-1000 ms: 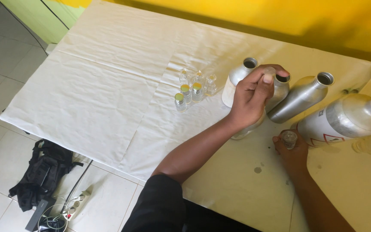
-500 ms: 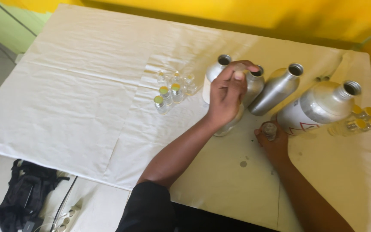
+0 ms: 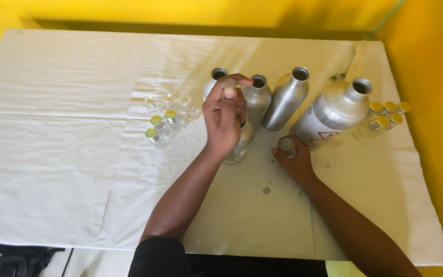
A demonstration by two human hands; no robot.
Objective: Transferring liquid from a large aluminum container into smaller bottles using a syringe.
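Observation:
My left hand hovers over a small silver metal bottle and hides most of it. Its fingertips pinch a small pale piece; I cannot tell what it is. My right hand rests on the white-covered table, its fingers closed around a little clear glass vial that stands upright. Just behind my hands stand three open silver bottles. To the right of them is a bigger silver bottle with a label.
Small vials with yellow caps and clear ones cluster left of my left hand. More yellow-capped vials sit by the yellow wall on the right. A dark spot marks the cloth.
The view has swung so the table now sits square in the picture. Both hands keep their places: the left over the bottles, the right on the vial.

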